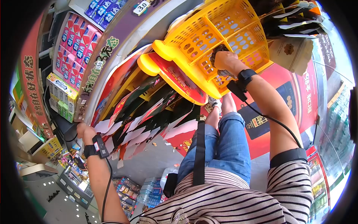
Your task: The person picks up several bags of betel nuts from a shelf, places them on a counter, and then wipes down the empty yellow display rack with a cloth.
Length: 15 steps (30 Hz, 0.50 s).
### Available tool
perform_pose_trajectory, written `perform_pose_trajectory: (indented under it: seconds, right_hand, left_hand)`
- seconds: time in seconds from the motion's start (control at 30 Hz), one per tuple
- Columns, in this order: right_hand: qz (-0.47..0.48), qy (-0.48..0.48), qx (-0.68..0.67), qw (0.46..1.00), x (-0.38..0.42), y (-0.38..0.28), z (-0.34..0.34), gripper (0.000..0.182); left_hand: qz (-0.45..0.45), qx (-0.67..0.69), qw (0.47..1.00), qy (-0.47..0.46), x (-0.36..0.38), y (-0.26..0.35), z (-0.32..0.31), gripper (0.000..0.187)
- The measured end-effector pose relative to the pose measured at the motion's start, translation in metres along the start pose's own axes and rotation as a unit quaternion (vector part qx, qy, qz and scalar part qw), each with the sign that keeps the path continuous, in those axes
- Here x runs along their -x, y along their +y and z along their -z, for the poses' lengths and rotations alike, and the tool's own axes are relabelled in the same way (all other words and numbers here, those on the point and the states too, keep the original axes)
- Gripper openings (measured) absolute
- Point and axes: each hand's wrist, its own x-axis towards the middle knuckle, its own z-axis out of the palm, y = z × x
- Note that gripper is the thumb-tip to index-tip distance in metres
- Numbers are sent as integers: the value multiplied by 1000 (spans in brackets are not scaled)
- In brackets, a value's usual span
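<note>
My right hand (226,61) is closed on a dark crumpled cloth (220,50), which shows past the fingers. It is over a yellow plastic rack (197,39) with perforated compartments, and the cloth seems to touch the inside. A yellow-edged red sign panel (179,74) is fixed along the rack's front. My left hand (85,132) looks curled at the lower end of the candy shelf, beside a dark ledge (69,125). Its fingertips are hidden, so what it grips cannot be made out.
Pink gum packs (74,48) and blue gum packs (104,11) fill the shelf at left. Dark packets with pale edges (145,123) hang below the yellow rack. A red poster panel (276,108) stands at right. Bottled water packs (151,190) sit on the floor behind.
</note>
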Motion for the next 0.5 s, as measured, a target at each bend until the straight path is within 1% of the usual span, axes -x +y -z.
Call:
perform_pose_trajectory:
  seconds: [0.03,0.13,0.17,0.23,0.33,0.43,0.47,0.5]
  right_hand:
    - [-29,-27,-34,999,5,-4,8,29]
    - [16,67,-124,990,-27,-5,-35,32]
    - [43,56,-136,988,-38,-9,-50,37]
    - [60,37,-133,989,-39,-21,-64,41]
    - [70,-63,-77,993,-42,-30,-57,49]
    - [123,-29,-91,988,-49,-17,-67,55]
    - [214,-22,-81,973,-52,-14,-71,54]
    - [205,-38,-53,977,-58,-17,-75,55]
  left_hand:
    - [-7,0,1000,2,-1,-3,-3,20]
    - [-29,0,999,14,-7,-7,-6,19]
    - [-36,-1,999,19,-9,-7,-6,19]
    - [-35,-4,999,24,-12,-8,-10,20]
    - [-16,7,1000,12,-13,-6,-12,21]
    - [6,28,1000,-1,-13,-6,-12,21]
    - [13,35,999,-5,-13,-7,-12,22]
    - [18,38,999,-9,-13,-7,-12,22]
